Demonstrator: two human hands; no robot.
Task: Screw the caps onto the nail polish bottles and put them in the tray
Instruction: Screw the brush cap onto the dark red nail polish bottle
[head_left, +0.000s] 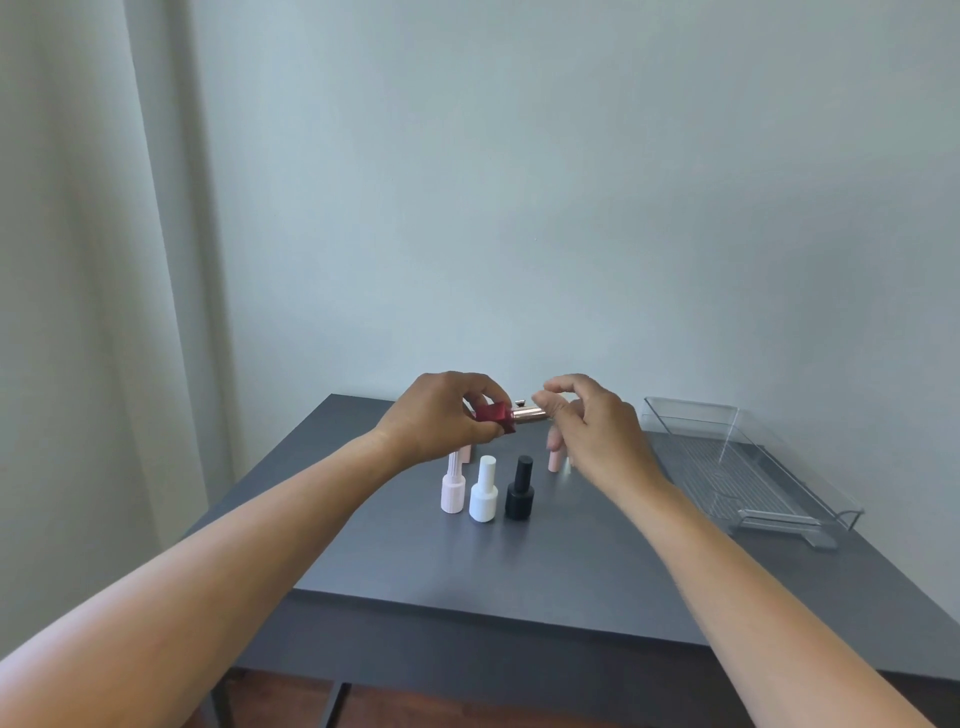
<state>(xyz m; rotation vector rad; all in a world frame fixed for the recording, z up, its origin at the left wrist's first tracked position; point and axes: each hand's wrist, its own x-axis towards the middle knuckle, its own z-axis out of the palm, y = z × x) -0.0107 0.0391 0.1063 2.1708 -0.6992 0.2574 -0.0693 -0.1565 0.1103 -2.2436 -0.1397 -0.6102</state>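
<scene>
My left hand (441, 415) grips a dark red nail polish bottle (493, 415), held sideways above the table. Its rose-gold cap (530, 414) points right, and the fingertips of my right hand (592, 426) pinch its end. Below on the dark table stand a ribbed pale pink bottle (453, 486), a white bottle (483, 491) and a black bottle (520, 491), all capped. Another pink bottle (555, 460) stands partly hidden behind my right hand, and one more pink piece (466, 453) shows under my left hand. The clear plastic tray (748, 467) lies at the right with nothing in it.
The dark grey table (545, 566) stands against a pale wall, its front edge near me. A light curtain (93, 260) hangs at the left. The tray's long side runs along the table's right edge.
</scene>
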